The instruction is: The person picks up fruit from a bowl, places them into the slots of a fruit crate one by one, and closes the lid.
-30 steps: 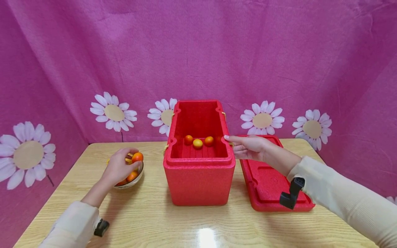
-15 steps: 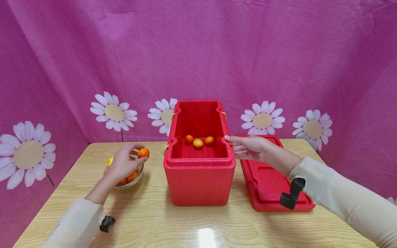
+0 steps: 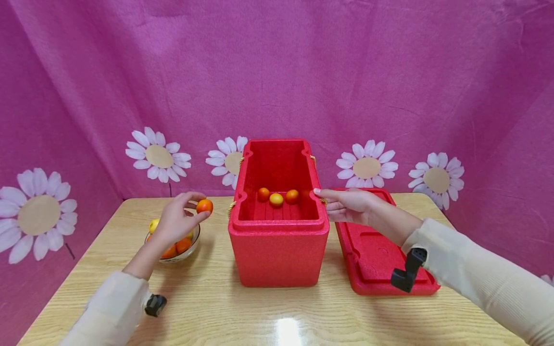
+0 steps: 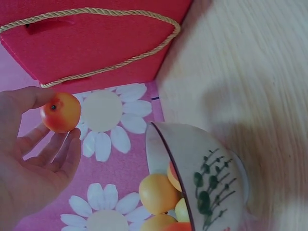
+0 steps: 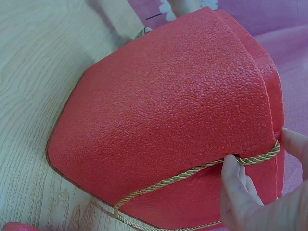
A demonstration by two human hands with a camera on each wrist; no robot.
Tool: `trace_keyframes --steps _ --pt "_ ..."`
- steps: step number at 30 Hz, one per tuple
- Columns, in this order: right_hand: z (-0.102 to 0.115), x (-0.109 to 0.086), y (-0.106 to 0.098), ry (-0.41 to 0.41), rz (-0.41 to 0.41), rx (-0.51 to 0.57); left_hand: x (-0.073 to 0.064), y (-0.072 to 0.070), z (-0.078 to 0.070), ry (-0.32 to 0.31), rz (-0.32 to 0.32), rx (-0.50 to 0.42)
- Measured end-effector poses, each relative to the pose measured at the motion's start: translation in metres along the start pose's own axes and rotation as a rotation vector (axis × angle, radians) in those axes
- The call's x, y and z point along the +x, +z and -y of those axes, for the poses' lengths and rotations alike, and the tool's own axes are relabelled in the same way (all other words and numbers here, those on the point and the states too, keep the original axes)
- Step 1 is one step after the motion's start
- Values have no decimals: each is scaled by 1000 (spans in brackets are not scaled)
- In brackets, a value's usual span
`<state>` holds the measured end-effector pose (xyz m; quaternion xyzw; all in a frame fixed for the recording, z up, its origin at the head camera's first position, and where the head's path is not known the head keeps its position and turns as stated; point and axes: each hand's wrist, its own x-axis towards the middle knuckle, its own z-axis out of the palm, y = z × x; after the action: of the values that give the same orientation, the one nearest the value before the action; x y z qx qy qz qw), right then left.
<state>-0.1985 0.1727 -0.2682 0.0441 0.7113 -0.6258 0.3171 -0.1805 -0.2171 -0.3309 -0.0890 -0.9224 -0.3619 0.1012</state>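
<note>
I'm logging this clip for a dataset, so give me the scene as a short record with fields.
Left hand: pinches an orange fruit
Held fruit's place: in the air, apart from bowl and box
Right hand: grips the side rim of the red box, fingers at a gold cord
Box: open; two reddish-orange fruits and a yellow one inside
Bowl: left of the box, holding yellow and orange fruit; full count hidden
Lid: on the table, right of the box

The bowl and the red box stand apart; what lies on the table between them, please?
The head view shows bare table between the bowl and the red box, apart from a shadow.
</note>
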Motion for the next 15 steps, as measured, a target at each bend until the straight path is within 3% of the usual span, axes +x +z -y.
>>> trace_keyframes --steps 15 --pt "0 -1 1 -7 -33 -20 9 -4 -14 -12 9 -55"
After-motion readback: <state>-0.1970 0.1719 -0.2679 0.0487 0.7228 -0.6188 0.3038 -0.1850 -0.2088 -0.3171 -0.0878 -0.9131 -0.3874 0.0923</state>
